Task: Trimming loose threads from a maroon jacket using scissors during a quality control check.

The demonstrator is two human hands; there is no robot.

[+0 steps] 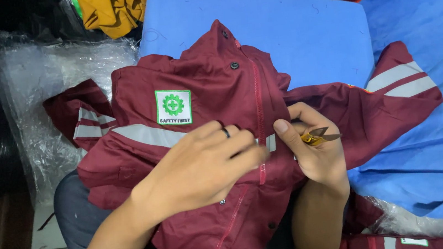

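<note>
A maroon work jacket (211, 81) with grey reflective stripes and a green-and-white chest patch (173, 107) lies across my lap and a blue padded surface (299, 26). My left hand (203, 162), a dark ring on one finger, presses flat on the jacket's front beside the red zipper (257, 104). On the other side of the zipper, my right hand (310, 145) pinches the fabric with its thumb while holding small yellow-handled thread snips (320, 136), blades pointing right.
Clear plastic bags (45, 89) are heaped at the left. A mustard-yellow garment (111, 9) lies at the top. Blue cloth (439, 133) covers the right side. Another folded maroon garment in plastic (407, 239) sits at the bottom right.
</note>
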